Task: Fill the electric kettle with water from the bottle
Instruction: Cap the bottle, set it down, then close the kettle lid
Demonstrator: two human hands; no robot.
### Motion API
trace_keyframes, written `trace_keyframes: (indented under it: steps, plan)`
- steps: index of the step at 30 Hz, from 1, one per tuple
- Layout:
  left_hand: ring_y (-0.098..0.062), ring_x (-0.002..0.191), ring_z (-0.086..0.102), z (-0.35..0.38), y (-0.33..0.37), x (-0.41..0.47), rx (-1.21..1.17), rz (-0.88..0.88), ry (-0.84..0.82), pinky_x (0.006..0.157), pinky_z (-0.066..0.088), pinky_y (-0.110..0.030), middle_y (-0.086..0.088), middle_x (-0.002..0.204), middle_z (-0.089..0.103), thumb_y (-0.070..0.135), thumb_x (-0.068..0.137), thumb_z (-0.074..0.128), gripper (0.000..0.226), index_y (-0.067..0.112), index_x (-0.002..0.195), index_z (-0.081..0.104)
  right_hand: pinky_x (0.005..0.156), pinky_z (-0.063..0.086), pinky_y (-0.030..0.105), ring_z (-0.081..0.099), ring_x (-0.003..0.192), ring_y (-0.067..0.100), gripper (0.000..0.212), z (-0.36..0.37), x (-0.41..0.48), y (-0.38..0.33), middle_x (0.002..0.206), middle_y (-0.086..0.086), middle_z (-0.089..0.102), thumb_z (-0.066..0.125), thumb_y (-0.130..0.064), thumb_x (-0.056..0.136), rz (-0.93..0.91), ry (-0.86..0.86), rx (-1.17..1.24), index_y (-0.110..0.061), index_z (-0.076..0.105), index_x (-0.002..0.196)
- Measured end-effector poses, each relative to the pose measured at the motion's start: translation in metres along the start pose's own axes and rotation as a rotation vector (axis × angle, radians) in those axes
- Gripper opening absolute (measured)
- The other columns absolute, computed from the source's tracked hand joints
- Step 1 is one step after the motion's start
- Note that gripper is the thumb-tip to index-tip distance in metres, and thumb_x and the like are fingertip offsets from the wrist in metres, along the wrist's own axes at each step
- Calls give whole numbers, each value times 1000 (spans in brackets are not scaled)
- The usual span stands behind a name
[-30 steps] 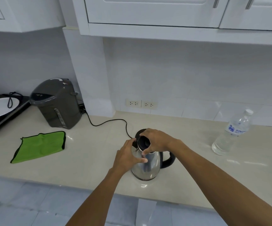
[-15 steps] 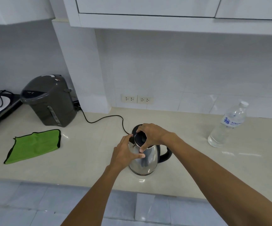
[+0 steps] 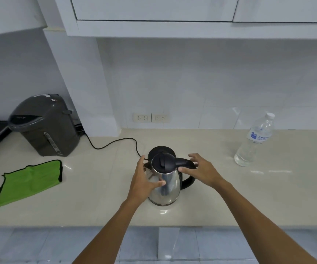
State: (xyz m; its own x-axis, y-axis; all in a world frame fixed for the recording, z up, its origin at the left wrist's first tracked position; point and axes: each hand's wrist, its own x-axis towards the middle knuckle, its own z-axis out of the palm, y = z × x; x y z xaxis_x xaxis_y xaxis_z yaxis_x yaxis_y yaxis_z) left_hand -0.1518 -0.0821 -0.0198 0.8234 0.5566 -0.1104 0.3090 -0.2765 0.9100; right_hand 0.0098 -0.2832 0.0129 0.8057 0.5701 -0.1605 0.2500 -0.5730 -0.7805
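The steel electric kettle [image 3: 170, 187] stands on the beige counter [image 3: 258, 199] near its front edge, its black lid [image 3: 163, 162] down and its black handle pointing right. My left hand [image 3: 142, 180] is cupped around the kettle's left side, thumb across the front. My right hand [image 3: 201, 170] hovers by the top of the handle with fingers spread, holding nothing. Just behind the kettle lies its black base [image 3: 160, 149]. Far right, out of reach of either hand, a clear water bottle [image 3: 254, 141] stands upright with its white cap on.
A grey hot-water dispenser [image 3: 43, 124] stands back left, and a black cord [image 3: 112, 143] runs across the counter to the kettle's base. A green cloth [image 3: 28, 181] lies front left. Wall outlets [image 3: 151, 117] sit behind; cabinets hang overhead.
My right hand has come off the top of the kettle and moved right, beside the handle, uncovering the lowered lid. My left hand stays on the kettle's side.
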Motion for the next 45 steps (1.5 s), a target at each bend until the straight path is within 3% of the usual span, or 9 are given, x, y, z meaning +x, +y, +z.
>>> trace_keyframes:
  steps: [4, 7, 11, 15, 22, 26, 36, 40, 45]
  plan:
    - [-10, 132, 54, 4, -2, -4, -68, -52, -17, 88, 42, -6, 5, 149, 53, 16, 73, 98, 113, 22, 162, 28, 82, 45, 17, 62, 102, 3, 52, 18, -10, 17, 114, -12, 66, 81, -47, 85, -10, 71, 70, -29, 57, 128]
    - [-6, 124, 62, 7, -11, -3, -86, -73, -33, 75, 46, -6, 7, 136, 64, 22, 75, 97, 86, 22, 146, 49, 91, 50, 19, 61, 101, -4, 38, 24, -8, 28, 113, -10, 69, 76, -32, 93, -7, 140, 131, -28, 61, 128]
    - [26, 99, 61, 10, -17, -4, -127, -79, -23, 72, 50, -2, 14, 128, 67, 20, 76, 96, 74, 28, 136, 54, 91, 47, 12, 61, 102, -9, 36, 33, -7, 38, 115, -13, 70, 71, -23, 97, -30, 203, 143, -27, 62, 132]
    - [25, 101, 62, 10, -18, -2, -139, -60, -14, 77, 53, -4, 19, 126, 67, 20, 75, 97, 75, 30, 136, 55, 80, 41, -2, 62, 97, -8, 34, 35, -6, 42, 112, -13, 69, 70, -22, 98, -37, 234, 132, -25, 62, 131]
    - [14, 105, 68, 6, -11, 4, -169, -36, -23, 88, 58, -15, 13, 124, 70, 13, 77, 95, 71, 22, 136, 58, 92, 52, 27, 67, 104, 14, 31, 31, -3, 43, 112, -7, 72, 68, -25, 99, -86, 246, 99, -24, 62, 129]
    - [9, 113, 66, 0, 5, 18, -194, 15, -5, 100, 57, -22, 12, 126, 70, 18, 73, 98, 80, 24, 141, 58, 88, 49, 21, 66, 101, 14, 31, 16, 5, 29, 111, -7, 71, 68, -27, 100, -127, 281, 92, -22, 62, 130]
    - [25, 101, 61, -12, 55, 87, -137, 80, 3, 89, 53, -12, 14, 119, 68, 25, 74, 98, 61, 46, 115, 59, 93, 56, 37, 67, 103, 19, 32, -29, 73, -7, 109, -1, 73, 67, -30, 99, -176, 317, 74, -20, 63, 130]
    - [20, 116, 59, -10, 58, 119, -156, 55, 28, 113, 51, -34, 14, 123, 69, 33, 70, 100, 72, 34, 131, 61, 94, 56, 37, 67, 103, 21, 33, -38, 110, -9, 109, 0, 73, 68, -30, 99, -190, 303, 69, -20, 63, 130]
    - [19, 118, 56, -3, 58, 151, -141, 33, 47, 118, 48, -42, 22, 119, 70, 35, 71, 99, 77, 36, 136, 58, 91, 56, 36, 67, 102, 22, 34, -40, 149, -1, 110, 2, 73, 67, -31, 100, -188, 274, 46, -19, 61, 132]
